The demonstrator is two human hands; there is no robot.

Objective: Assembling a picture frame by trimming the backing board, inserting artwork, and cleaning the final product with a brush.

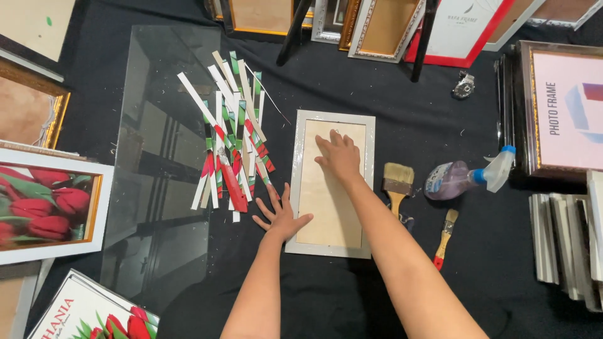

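Observation:
A white picture frame (pixel 370 188) lies face down on the black cloth, its tan backing board showing. My right hand (pixel 339 156) presses flat on the upper part of that board, fingers spread. My left hand (pixel 278 215) rests open on the frame's lower left edge, partly on the cloth. Neither hand holds anything. Just left of my left hand lies a pile of cut paper strips (pixel 231 141) in white, green and red.
A glass sheet (pixel 157 163) lies left of the strips. Two paintbrushes (pixel 397 185) (pixel 445 237) and a spray bottle (pixel 468 177) lie right of the frame. Stacked frames line the top and right edges; tulip pictures (pixel 44 210) sit at the left.

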